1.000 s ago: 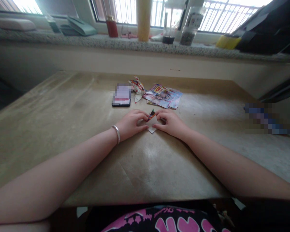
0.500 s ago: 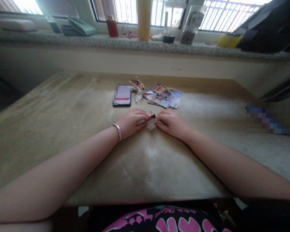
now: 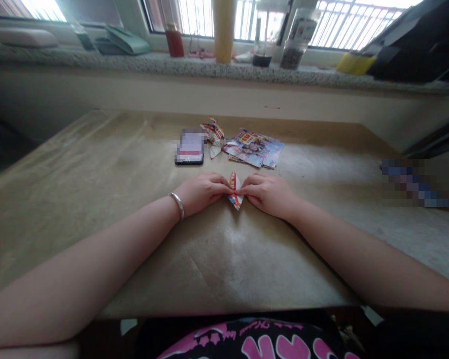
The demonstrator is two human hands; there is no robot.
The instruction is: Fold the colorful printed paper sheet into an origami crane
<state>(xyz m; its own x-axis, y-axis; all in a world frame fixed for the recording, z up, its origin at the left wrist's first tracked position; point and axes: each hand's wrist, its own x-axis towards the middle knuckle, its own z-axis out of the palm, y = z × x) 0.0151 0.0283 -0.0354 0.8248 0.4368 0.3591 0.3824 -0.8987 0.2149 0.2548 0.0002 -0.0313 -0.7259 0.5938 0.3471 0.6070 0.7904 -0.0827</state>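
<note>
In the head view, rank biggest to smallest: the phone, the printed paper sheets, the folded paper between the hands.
Largest first: printed paper sheets; phone; folded paper. The folded paper is nearer the camera, so may be smaller still.

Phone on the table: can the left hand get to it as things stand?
Probably yes. The left hand sits just in front of the phone, and nothing lies between them on the tabletop. It would likely have to let go of the folded paper it pinches with the right hand first.

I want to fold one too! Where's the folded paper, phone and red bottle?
folded paper (image 3: 236, 198), head view, on its lower tip.
phone (image 3: 189, 147), head view, on its blurred screen.
red bottle (image 3: 174, 44), head view, on its body.
</note>
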